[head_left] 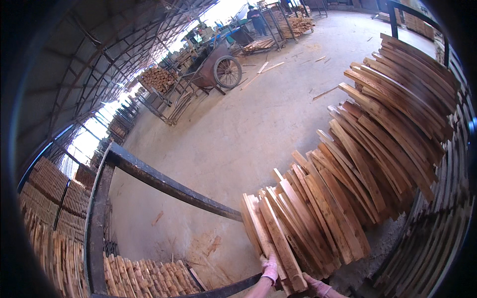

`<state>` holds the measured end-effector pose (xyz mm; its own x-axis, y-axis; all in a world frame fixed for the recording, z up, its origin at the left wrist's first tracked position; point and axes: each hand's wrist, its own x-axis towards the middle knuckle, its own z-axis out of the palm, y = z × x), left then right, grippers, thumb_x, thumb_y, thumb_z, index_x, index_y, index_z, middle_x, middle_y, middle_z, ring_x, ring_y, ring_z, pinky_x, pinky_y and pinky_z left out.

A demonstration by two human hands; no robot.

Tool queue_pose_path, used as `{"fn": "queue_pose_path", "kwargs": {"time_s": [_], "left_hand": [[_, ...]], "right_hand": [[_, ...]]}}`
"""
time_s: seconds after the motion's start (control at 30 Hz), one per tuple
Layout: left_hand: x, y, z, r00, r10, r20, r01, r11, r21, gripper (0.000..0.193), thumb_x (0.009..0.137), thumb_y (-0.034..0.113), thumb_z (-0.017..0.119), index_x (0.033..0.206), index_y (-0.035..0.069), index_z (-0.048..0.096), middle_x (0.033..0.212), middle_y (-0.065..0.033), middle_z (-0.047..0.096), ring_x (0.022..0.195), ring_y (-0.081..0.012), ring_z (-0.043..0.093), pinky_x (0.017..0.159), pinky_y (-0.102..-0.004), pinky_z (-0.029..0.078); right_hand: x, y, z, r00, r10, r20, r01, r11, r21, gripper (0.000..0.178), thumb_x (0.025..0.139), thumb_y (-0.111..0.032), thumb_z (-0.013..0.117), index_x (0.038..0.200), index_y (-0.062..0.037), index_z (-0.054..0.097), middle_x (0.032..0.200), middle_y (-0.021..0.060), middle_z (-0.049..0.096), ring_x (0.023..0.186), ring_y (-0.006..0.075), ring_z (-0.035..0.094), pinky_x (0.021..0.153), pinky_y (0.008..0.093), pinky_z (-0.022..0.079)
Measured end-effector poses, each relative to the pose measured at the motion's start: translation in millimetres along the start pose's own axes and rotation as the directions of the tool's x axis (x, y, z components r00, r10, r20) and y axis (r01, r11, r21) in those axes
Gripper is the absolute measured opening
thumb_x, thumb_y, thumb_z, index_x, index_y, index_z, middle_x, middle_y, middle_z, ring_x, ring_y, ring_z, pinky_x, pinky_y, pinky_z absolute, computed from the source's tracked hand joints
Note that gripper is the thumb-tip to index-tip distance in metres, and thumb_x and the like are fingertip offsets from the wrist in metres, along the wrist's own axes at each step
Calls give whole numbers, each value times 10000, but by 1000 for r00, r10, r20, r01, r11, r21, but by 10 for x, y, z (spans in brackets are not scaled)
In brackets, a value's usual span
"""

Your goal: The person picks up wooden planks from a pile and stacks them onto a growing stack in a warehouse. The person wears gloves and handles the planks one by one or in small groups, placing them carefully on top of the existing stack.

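Note:
At the lower edge, my left hand (269, 268), in a pinkish glove, grips the left side of several wooden slats (279, 237) at the near end of a long row. Just right of it, my right hand (318, 286), in a similar glove, closes on the near ends of the same slats. Its fingertips are partly hidden behind the wood. The row of stacked wooden slats (343, 198) leans side by side and stretches away to the upper right.
A black metal frame (169, 184) stands left of my hands, with stacked slats (149, 278) beyond its lower bar. Grey slat stacks (437, 233) line the right. Farther off are a two-wheeled cart (211, 69), a log pile (158, 79), a standing person (257, 21) and scattered offcuts (325, 94).

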<state>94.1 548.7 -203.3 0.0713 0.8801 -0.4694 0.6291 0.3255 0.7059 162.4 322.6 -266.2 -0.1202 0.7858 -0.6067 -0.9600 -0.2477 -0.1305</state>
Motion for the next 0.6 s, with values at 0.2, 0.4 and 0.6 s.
{"fn": "queue_pose_path", "kwargs": {"time_s": [0.2, 0.4, 0.6], "left_hand": [[44, 238, -8, 966, -226, 122, 249, 940, -234, 829, 854, 583, 662, 1359, -43, 463, 1244, -206, 596, 1082, -303, 598, 910, -447, 497], [32, 391, 75, 940, -259, 222, 305, 930, -205, 787, 799, 590, 722, 1238, -39, 547, 1181, -232, 612, 1012, -278, 628, 813, -424, 526], [-903, 542, 130, 870, -245, 428, 346, 921, -177, 845, 817, 610, 695, 1385, 25, 475, 1334, -182, 551, 1188, -316, 547, 1004, -483, 466]], "right_hand": [[-54, -937, 832, 982, 155, -109, -165, 983, -86, 785, 818, -621, 676, 1336, -43, 559, 1212, 132, 652, 1071, 216, 631, 936, 357, 514], [-451, -1406, 1348, 988, 153, -12, -153, 976, -158, 657, 845, -551, 698, 1228, -23, 622, 1060, 139, 707, 867, 236, 696, 789, 395, 579], [-1492, -1951, 1689, 977, 163, -135, -210, 815, -540, 723, 909, -574, 601, 1402, -52, 512, 1234, 94, 643, 1055, 165, 626, 945, 330, 495]]}}
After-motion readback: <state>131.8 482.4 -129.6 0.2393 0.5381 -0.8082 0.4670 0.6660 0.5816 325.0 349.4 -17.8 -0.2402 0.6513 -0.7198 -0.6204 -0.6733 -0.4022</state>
